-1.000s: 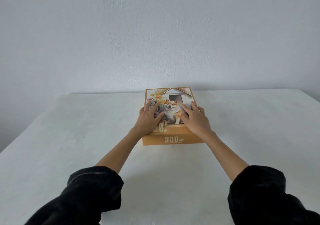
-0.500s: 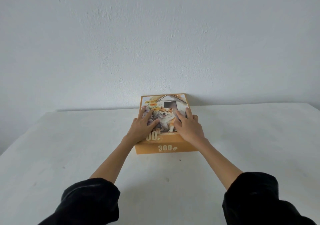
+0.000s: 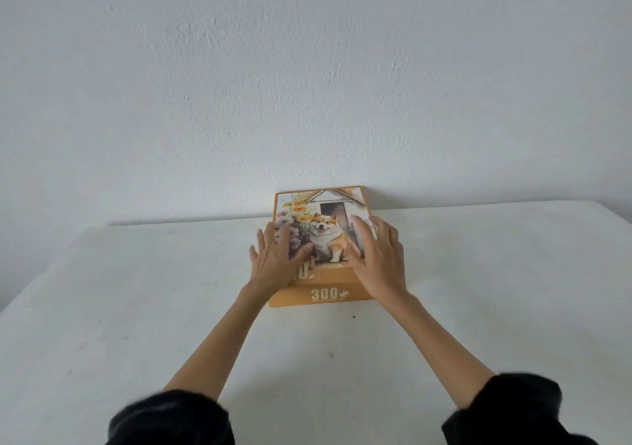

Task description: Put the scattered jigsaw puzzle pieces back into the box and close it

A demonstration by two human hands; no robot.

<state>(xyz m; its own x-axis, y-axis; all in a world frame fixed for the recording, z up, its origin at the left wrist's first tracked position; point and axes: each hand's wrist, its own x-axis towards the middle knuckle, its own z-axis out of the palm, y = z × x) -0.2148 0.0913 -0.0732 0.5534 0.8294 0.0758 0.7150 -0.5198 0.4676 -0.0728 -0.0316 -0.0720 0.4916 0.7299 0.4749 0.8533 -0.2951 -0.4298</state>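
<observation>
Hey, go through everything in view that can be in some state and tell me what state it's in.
Puzzle box: closed, lid fully on, lying flat on the table.
Left hand: open, fingers straight and spread over the lid's left side.
Right hand: open, fingers straight over the lid's right side, blurred.

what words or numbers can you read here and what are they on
"300", on the near side wall of the orange cardboard puzzle box.
Tiny line under it: too small to read.
"0", end of a number on the lid, the rest hidden under the left hand.
</observation>
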